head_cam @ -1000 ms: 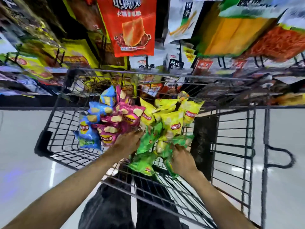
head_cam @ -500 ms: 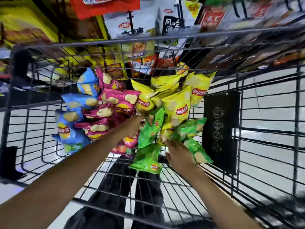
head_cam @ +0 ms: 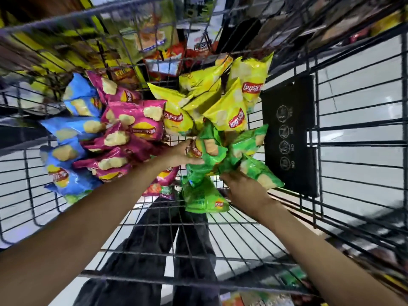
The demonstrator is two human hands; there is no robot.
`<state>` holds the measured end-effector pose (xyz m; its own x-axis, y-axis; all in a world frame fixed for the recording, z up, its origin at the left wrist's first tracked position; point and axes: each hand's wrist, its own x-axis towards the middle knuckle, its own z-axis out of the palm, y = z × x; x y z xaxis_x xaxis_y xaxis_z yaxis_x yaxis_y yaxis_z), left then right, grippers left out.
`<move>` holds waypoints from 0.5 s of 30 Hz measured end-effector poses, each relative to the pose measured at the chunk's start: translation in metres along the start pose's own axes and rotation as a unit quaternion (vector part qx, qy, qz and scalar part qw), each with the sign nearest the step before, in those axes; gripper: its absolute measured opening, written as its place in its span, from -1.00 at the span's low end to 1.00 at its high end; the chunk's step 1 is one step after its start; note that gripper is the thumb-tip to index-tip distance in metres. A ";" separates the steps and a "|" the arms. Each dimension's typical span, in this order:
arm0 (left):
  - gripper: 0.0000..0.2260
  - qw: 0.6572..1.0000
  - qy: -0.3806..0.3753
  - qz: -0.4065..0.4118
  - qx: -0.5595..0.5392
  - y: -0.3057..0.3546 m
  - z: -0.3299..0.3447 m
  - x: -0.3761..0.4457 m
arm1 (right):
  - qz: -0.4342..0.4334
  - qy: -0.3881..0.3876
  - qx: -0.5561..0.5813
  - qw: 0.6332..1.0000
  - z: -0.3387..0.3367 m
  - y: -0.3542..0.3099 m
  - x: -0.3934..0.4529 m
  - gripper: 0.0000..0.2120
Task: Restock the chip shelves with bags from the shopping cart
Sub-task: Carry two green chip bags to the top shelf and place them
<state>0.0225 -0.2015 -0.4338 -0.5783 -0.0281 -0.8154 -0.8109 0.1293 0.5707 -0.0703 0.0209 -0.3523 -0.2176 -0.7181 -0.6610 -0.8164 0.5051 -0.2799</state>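
Inside the black wire shopping cart [head_cam: 357, 138] lie several small chip bags: blue ones [head_cam: 66, 155] at the left, magenta ones [head_cam: 134, 122] in the middle, yellow ones [head_cam: 229, 113] at the back right. Green bags [head_cam: 205, 195] lie nearest me. My left hand [head_cam: 178, 155] grips a green bag [head_cam: 209, 149] at the centre of the pile. My right hand [head_cam: 245, 191] holds another green bag [head_cam: 258, 173] just to its right. Both forearms reach in over the cart's near rim.
A black sign plate [head_cam: 289, 133] with round icons hangs on the cart's right wall. Shelves with hanging snack bags [head_cam: 152, 38] show beyond the cart's far wall. My dark trousers [head_cam: 154, 250] and the pale floor show through the cart bottom.
The camera has dipped closer into the cart. My left hand slid right off the magenta bags and now grips a green bag. My right hand stays on the green bags.
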 end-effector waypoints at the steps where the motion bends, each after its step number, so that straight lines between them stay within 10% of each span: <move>1: -0.13 1.000 -0.003 0.001 -0.010 0.003 -0.001 -0.001 | -0.003 0.000 0.001 1.000 0.001 0.000 -0.001 -0.64; 6: 0.31 0.998 0.032 -0.003 -0.056 -0.015 0.006 -0.005 | 0.003 -0.037 0.015 0.999 -0.002 0.001 -0.002 -0.58; 15: 0.03 0.987 0.144 0.067 -0.018 0.020 -0.004 -0.080 | -0.052 -0.190 0.009 0.980 0.017 -0.013 0.008 -0.13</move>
<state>0.0526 -0.2011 -0.3570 -0.6777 -0.2935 -0.6742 -0.7253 0.1160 0.6786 -0.0521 0.0166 -0.3658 0.0839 -0.5370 -0.8394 -0.8131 0.4500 -0.3692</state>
